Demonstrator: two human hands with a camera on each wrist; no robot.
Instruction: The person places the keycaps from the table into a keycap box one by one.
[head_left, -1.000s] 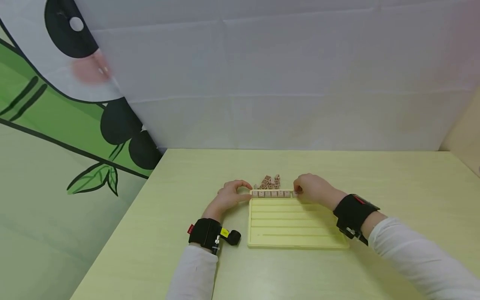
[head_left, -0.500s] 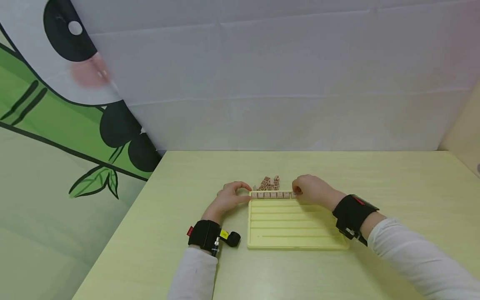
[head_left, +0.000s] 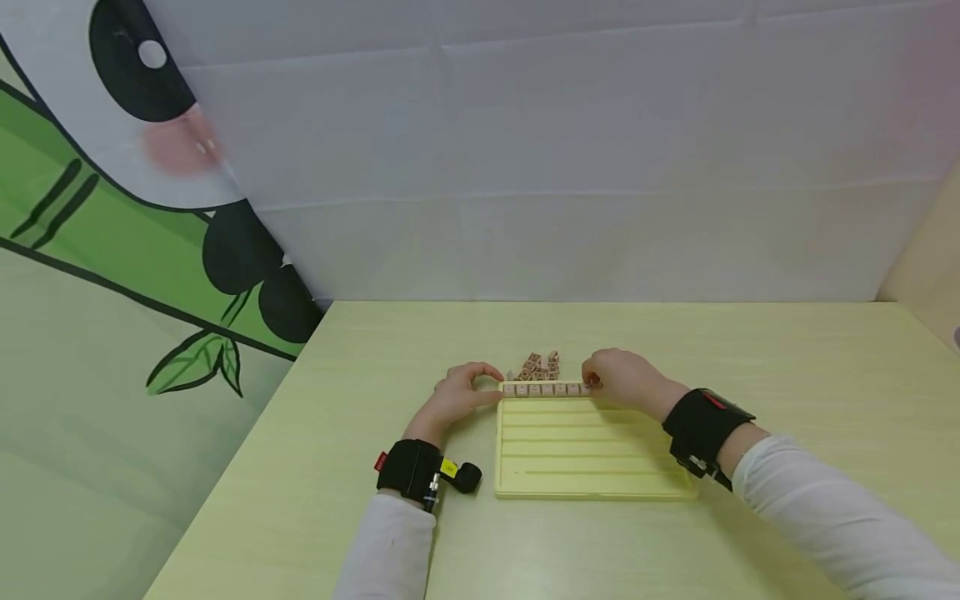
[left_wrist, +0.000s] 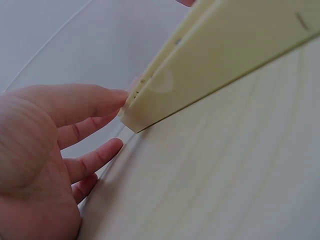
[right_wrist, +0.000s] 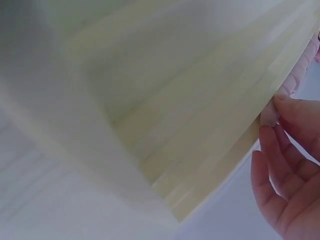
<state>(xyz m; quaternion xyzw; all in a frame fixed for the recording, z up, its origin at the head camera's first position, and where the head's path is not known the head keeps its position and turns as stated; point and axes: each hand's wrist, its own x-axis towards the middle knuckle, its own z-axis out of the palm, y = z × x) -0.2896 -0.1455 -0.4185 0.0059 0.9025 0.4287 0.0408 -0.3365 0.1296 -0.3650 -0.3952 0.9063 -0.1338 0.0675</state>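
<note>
A pale yellow grooved board (head_left: 585,454) lies on the table, with a row of small square tiles (head_left: 540,389) in its far groove. My left hand (head_left: 452,397) pinches the board's far left corner between thumb and fingers; the left wrist view shows the thumb against the board's edge (left_wrist: 200,65). At the right end of the row, my right hand (head_left: 626,383) pinches one tile (right_wrist: 270,114) with thumb and index finger at the groove. Its fingers hide the tile's face in the head view.
Just behind the board sits a loose pile of brown-marked tiles (head_left: 540,367). The light wooden table (head_left: 600,546) reaches back to a white cloth backdrop (head_left: 562,167). A printed panel stands at the left and a pale wall at the right.
My right hand has shifted slightly left along the far groove, and the gap before the end tile has closed. My left hand stays at the corner.
</note>
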